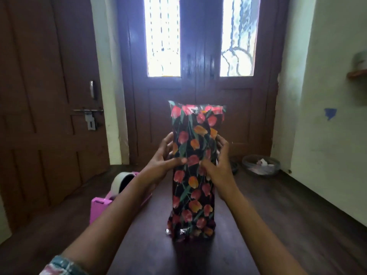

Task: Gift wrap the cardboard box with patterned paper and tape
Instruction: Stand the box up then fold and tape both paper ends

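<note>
box: upright on the dark table, fully covered in black tulip-print paper, both ends folded shut
left hand: clamped on box's left side about mid-height, thumb across the front
right hand: clamped on box's right side, same height
tape dispenser: pink, on table left of box, apart from it
door: behind box

Your box stands upright on the desk, fully covered in dark tulip-patterned paper, ends crumpled; pink tape dispenser well left.
</note>
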